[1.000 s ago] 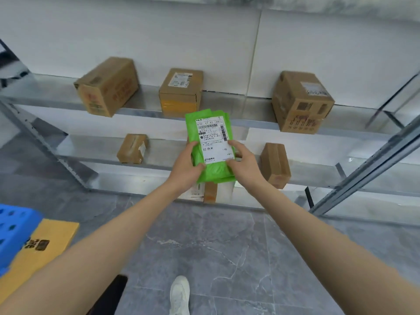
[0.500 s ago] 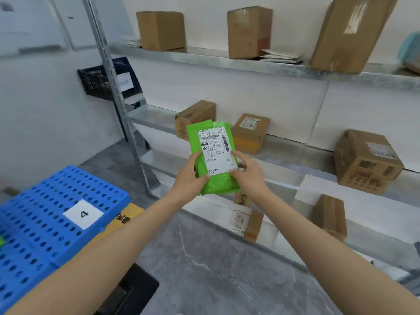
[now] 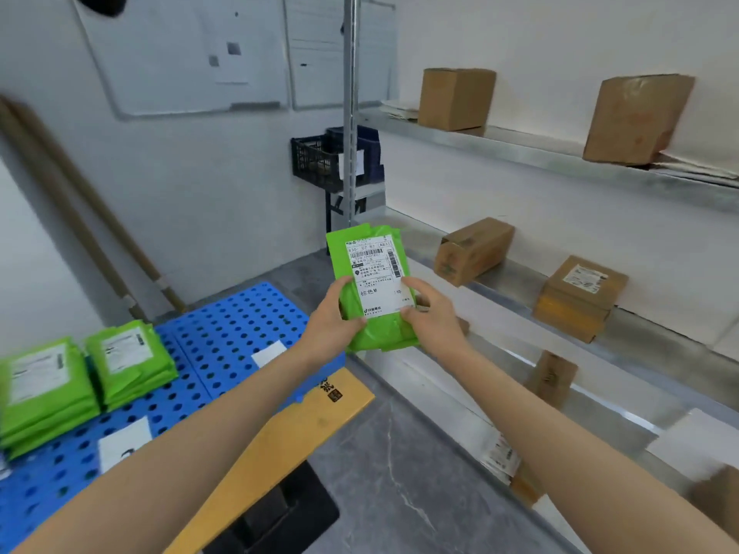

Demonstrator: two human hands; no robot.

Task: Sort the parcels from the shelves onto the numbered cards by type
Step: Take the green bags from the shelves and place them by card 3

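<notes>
Fingers of the left hand (image 3: 334,318) curl round the lower left edge of a green parcel (image 3: 370,337), and the right hand (image 3: 434,313) pinches its lower right edge, thumb on the white label; the parcel is held in the air between them, label facing the person. Below and left of the hands lies a blue perforated board (image 3: 224,333) bearing two stacks of green parcels (image 3: 128,361) and white cards (image 3: 268,352), their numbers blurred. Right of the hands, metal shelves (image 3: 520,151) carry brown cardboard boxes (image 3: 474,249)
</notes>
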